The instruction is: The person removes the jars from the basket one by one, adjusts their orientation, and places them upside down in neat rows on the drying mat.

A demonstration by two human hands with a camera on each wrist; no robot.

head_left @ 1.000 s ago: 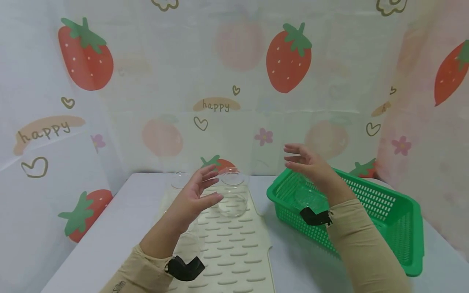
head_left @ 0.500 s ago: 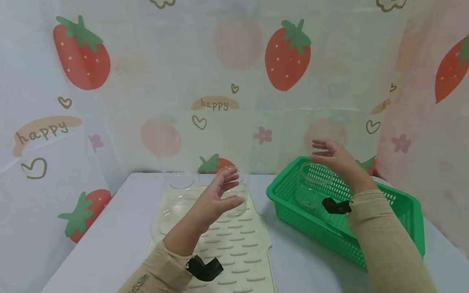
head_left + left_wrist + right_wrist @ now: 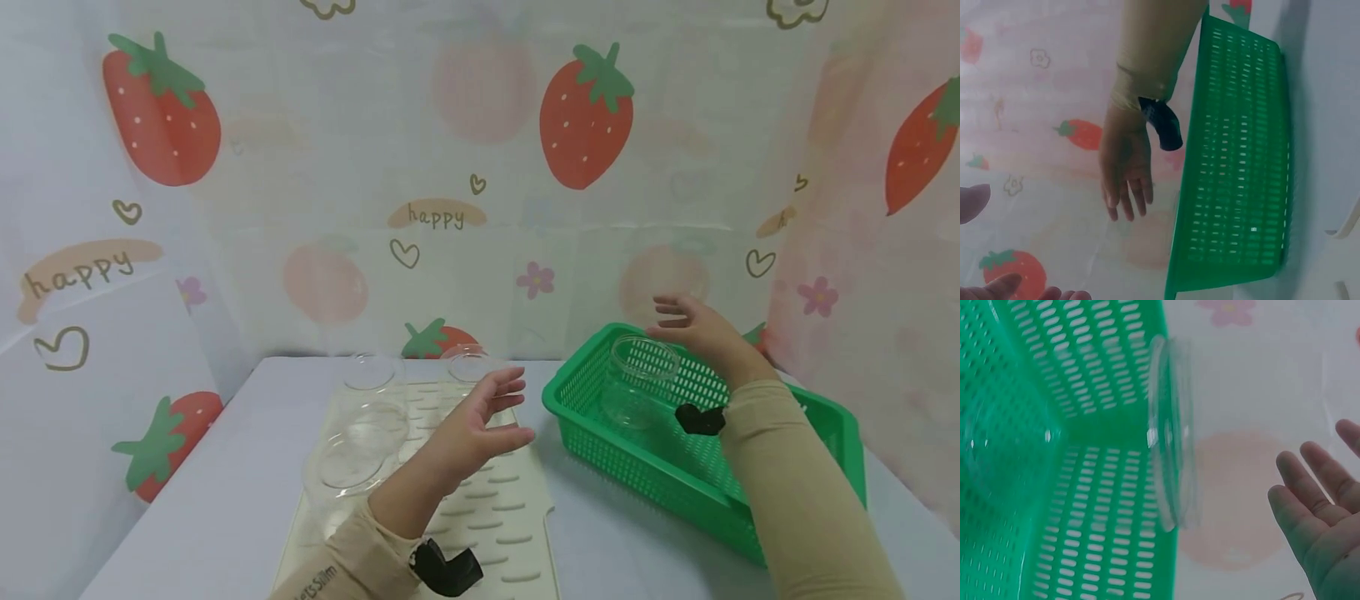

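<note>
Nearest me, my left sleeve carries small dark lettering at the cuff, only partly legible, something like "ssSlim", beside the black wrist camera mount (image 3: 446,569). My left hand (image 3: 480,425) hovers above the cream ribbed rubber drying mat (image 3: 487,533), fingers spread and relaxed, holding nothing and touching nothing. On the left part of that mat lie clear shallow glass dishes (image 3: 352,454), apparently overlapping, though their transparency makes it hard to count them; each looks empty. Further back, at the mat's far edge, stand two more small clear glass dishes (image 3: 367,371), side by side and apart from one another. To the right of the mat, just beside it on the pale grey table (image 3: 187,517), sits the green perforated plastic basket (image 3: 787,467). Inside it, towards its left end, a clear round glass jar (image 3: 637,387) stands upright with its wide mouth upward; nothing shows inside the jar. My right hand (image 3: 693,325) hangs over the basket just beyond the jar's rim, fingers straight and loose, not gripping; the right wrist view shows a clear gap between palm and glass. Farthest off, the strawberry-printed backdrop curtain (image 3: 480,167) bears the word "happy" twice in brown letters.
</note>
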